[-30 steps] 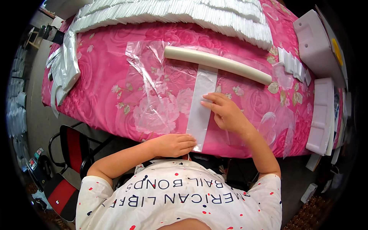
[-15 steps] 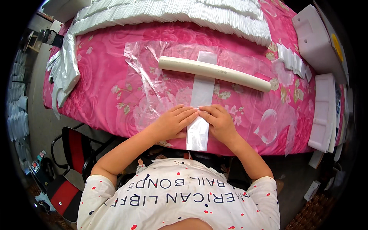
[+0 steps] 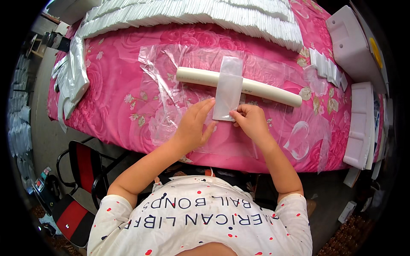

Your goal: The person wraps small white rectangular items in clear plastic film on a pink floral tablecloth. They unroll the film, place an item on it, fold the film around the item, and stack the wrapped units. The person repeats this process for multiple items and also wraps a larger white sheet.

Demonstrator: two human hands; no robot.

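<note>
Pink floral worktop point(image 3: 111, 100), white plastic strip point(image 3: 228, 94) folded over the cream tube point(image 3: 273, 95) mid-surface. Right hand point(image 3: 252, 121) pinches its near edge, left hand point(image 3: 192, 123) loosely open alongside. I'd keep both layers' edges lined up.

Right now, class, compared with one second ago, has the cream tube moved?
Yes: the cream tube has moved down the picture, away from the long white stack.
</note>
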